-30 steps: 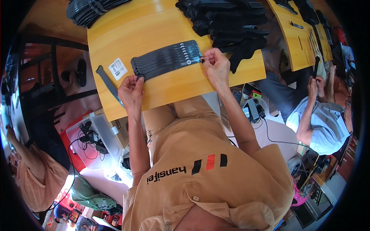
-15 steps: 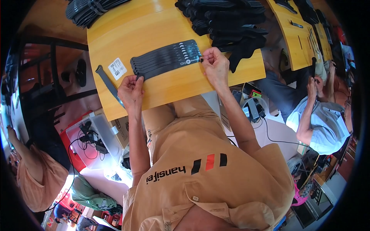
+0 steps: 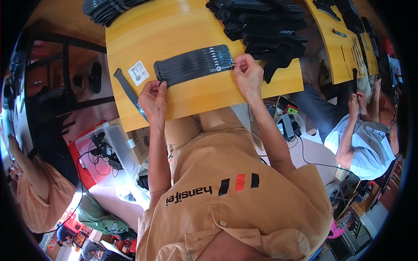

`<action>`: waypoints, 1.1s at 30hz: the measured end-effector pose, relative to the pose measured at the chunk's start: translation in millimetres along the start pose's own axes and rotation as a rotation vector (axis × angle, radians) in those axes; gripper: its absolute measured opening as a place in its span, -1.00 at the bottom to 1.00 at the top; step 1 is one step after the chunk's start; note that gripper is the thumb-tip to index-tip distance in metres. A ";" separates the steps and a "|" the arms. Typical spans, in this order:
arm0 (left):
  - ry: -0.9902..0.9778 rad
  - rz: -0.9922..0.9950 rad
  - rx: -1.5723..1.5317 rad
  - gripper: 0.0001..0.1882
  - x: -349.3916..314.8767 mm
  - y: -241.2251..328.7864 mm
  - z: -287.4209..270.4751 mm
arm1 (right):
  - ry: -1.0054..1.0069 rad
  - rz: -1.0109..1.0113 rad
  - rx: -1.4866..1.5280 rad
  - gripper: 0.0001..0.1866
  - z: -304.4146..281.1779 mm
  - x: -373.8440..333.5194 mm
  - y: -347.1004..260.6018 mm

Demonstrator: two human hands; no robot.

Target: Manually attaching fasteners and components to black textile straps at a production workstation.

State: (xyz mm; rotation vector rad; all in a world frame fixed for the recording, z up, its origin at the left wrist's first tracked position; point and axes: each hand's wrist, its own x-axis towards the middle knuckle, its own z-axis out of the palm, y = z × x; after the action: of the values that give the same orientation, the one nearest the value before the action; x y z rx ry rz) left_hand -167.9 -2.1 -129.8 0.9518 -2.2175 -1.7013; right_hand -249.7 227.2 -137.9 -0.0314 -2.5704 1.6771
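Observation:
Several black straps [image 3: 189, 64] with pale printed marks lie overlapped in a neat row on the yellow wooden table [image 3: 198, 102]. At the nearest strap's left end, my left hand [image 3: 153, 101] is closed, thumb and fingers pinching the tip. My right hand [image 3: 249, 78] pinches the same strap's right end, fingers curled together. Left of the row lies a white printed label [image 3: 138, 73]. A single dark strap [image 3: 129, 92] rests slantwise beyond it, near the table's left edge.
A large heap of black straps [image 3: 257, 28] covers the far right of the table. Another bundle [image 3: 104, 9] sits at the far left corner. Beside me stands a clear plastic bin [image 3: 106, 152] with cables. A co-worker in a light shirt [image 3: 363, 145] sits at the right.
The table and both hands appear slightly farther right in the picture. My hands stay at the strap's two ends. The co-worker at right now holds up a dark strap.

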 end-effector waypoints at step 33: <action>0.006 0.165 0.026 -0.85 -5.1 -3.5 -0.8 | -0.009 -0.002 -0.022 -0.90 0.7 1.7 1.5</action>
State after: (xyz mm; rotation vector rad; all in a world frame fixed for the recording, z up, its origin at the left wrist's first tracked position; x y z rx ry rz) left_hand -162.2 -0.3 -131.6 0.7546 -2.2506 -1.5988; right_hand -251.5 227.3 -139.4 -0.0221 -2.5946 1.6525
